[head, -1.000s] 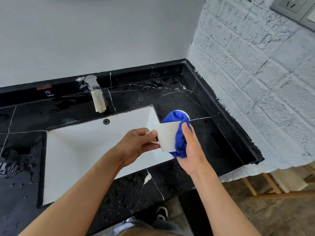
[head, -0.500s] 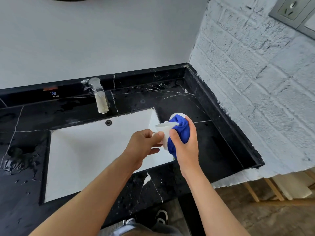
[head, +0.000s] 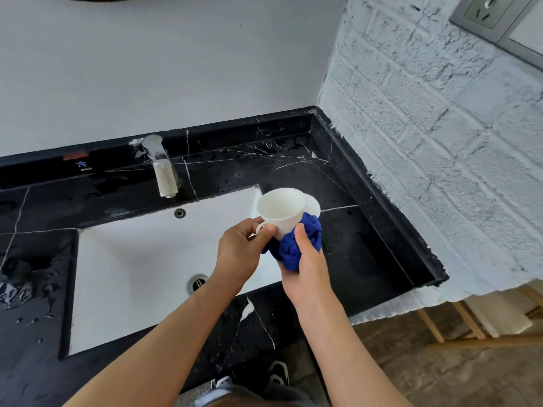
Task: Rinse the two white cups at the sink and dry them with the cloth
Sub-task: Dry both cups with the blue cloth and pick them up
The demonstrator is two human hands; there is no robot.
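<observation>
My left hand (head: 241, 251) pinches the white cup (head: 280, 211) by its handle. My right hand (head: 305, 259) squeezes the soft blue cloth (head: 293, 245) under it. The cup looks light, hard, maybe slippery.

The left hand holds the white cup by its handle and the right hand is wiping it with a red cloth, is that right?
Not quite: the cloth is blue, not red, as the head view shows. The rest holds: the left hand holds the white cup by its handle and the right hand wipes it with the cloth.
</observation>
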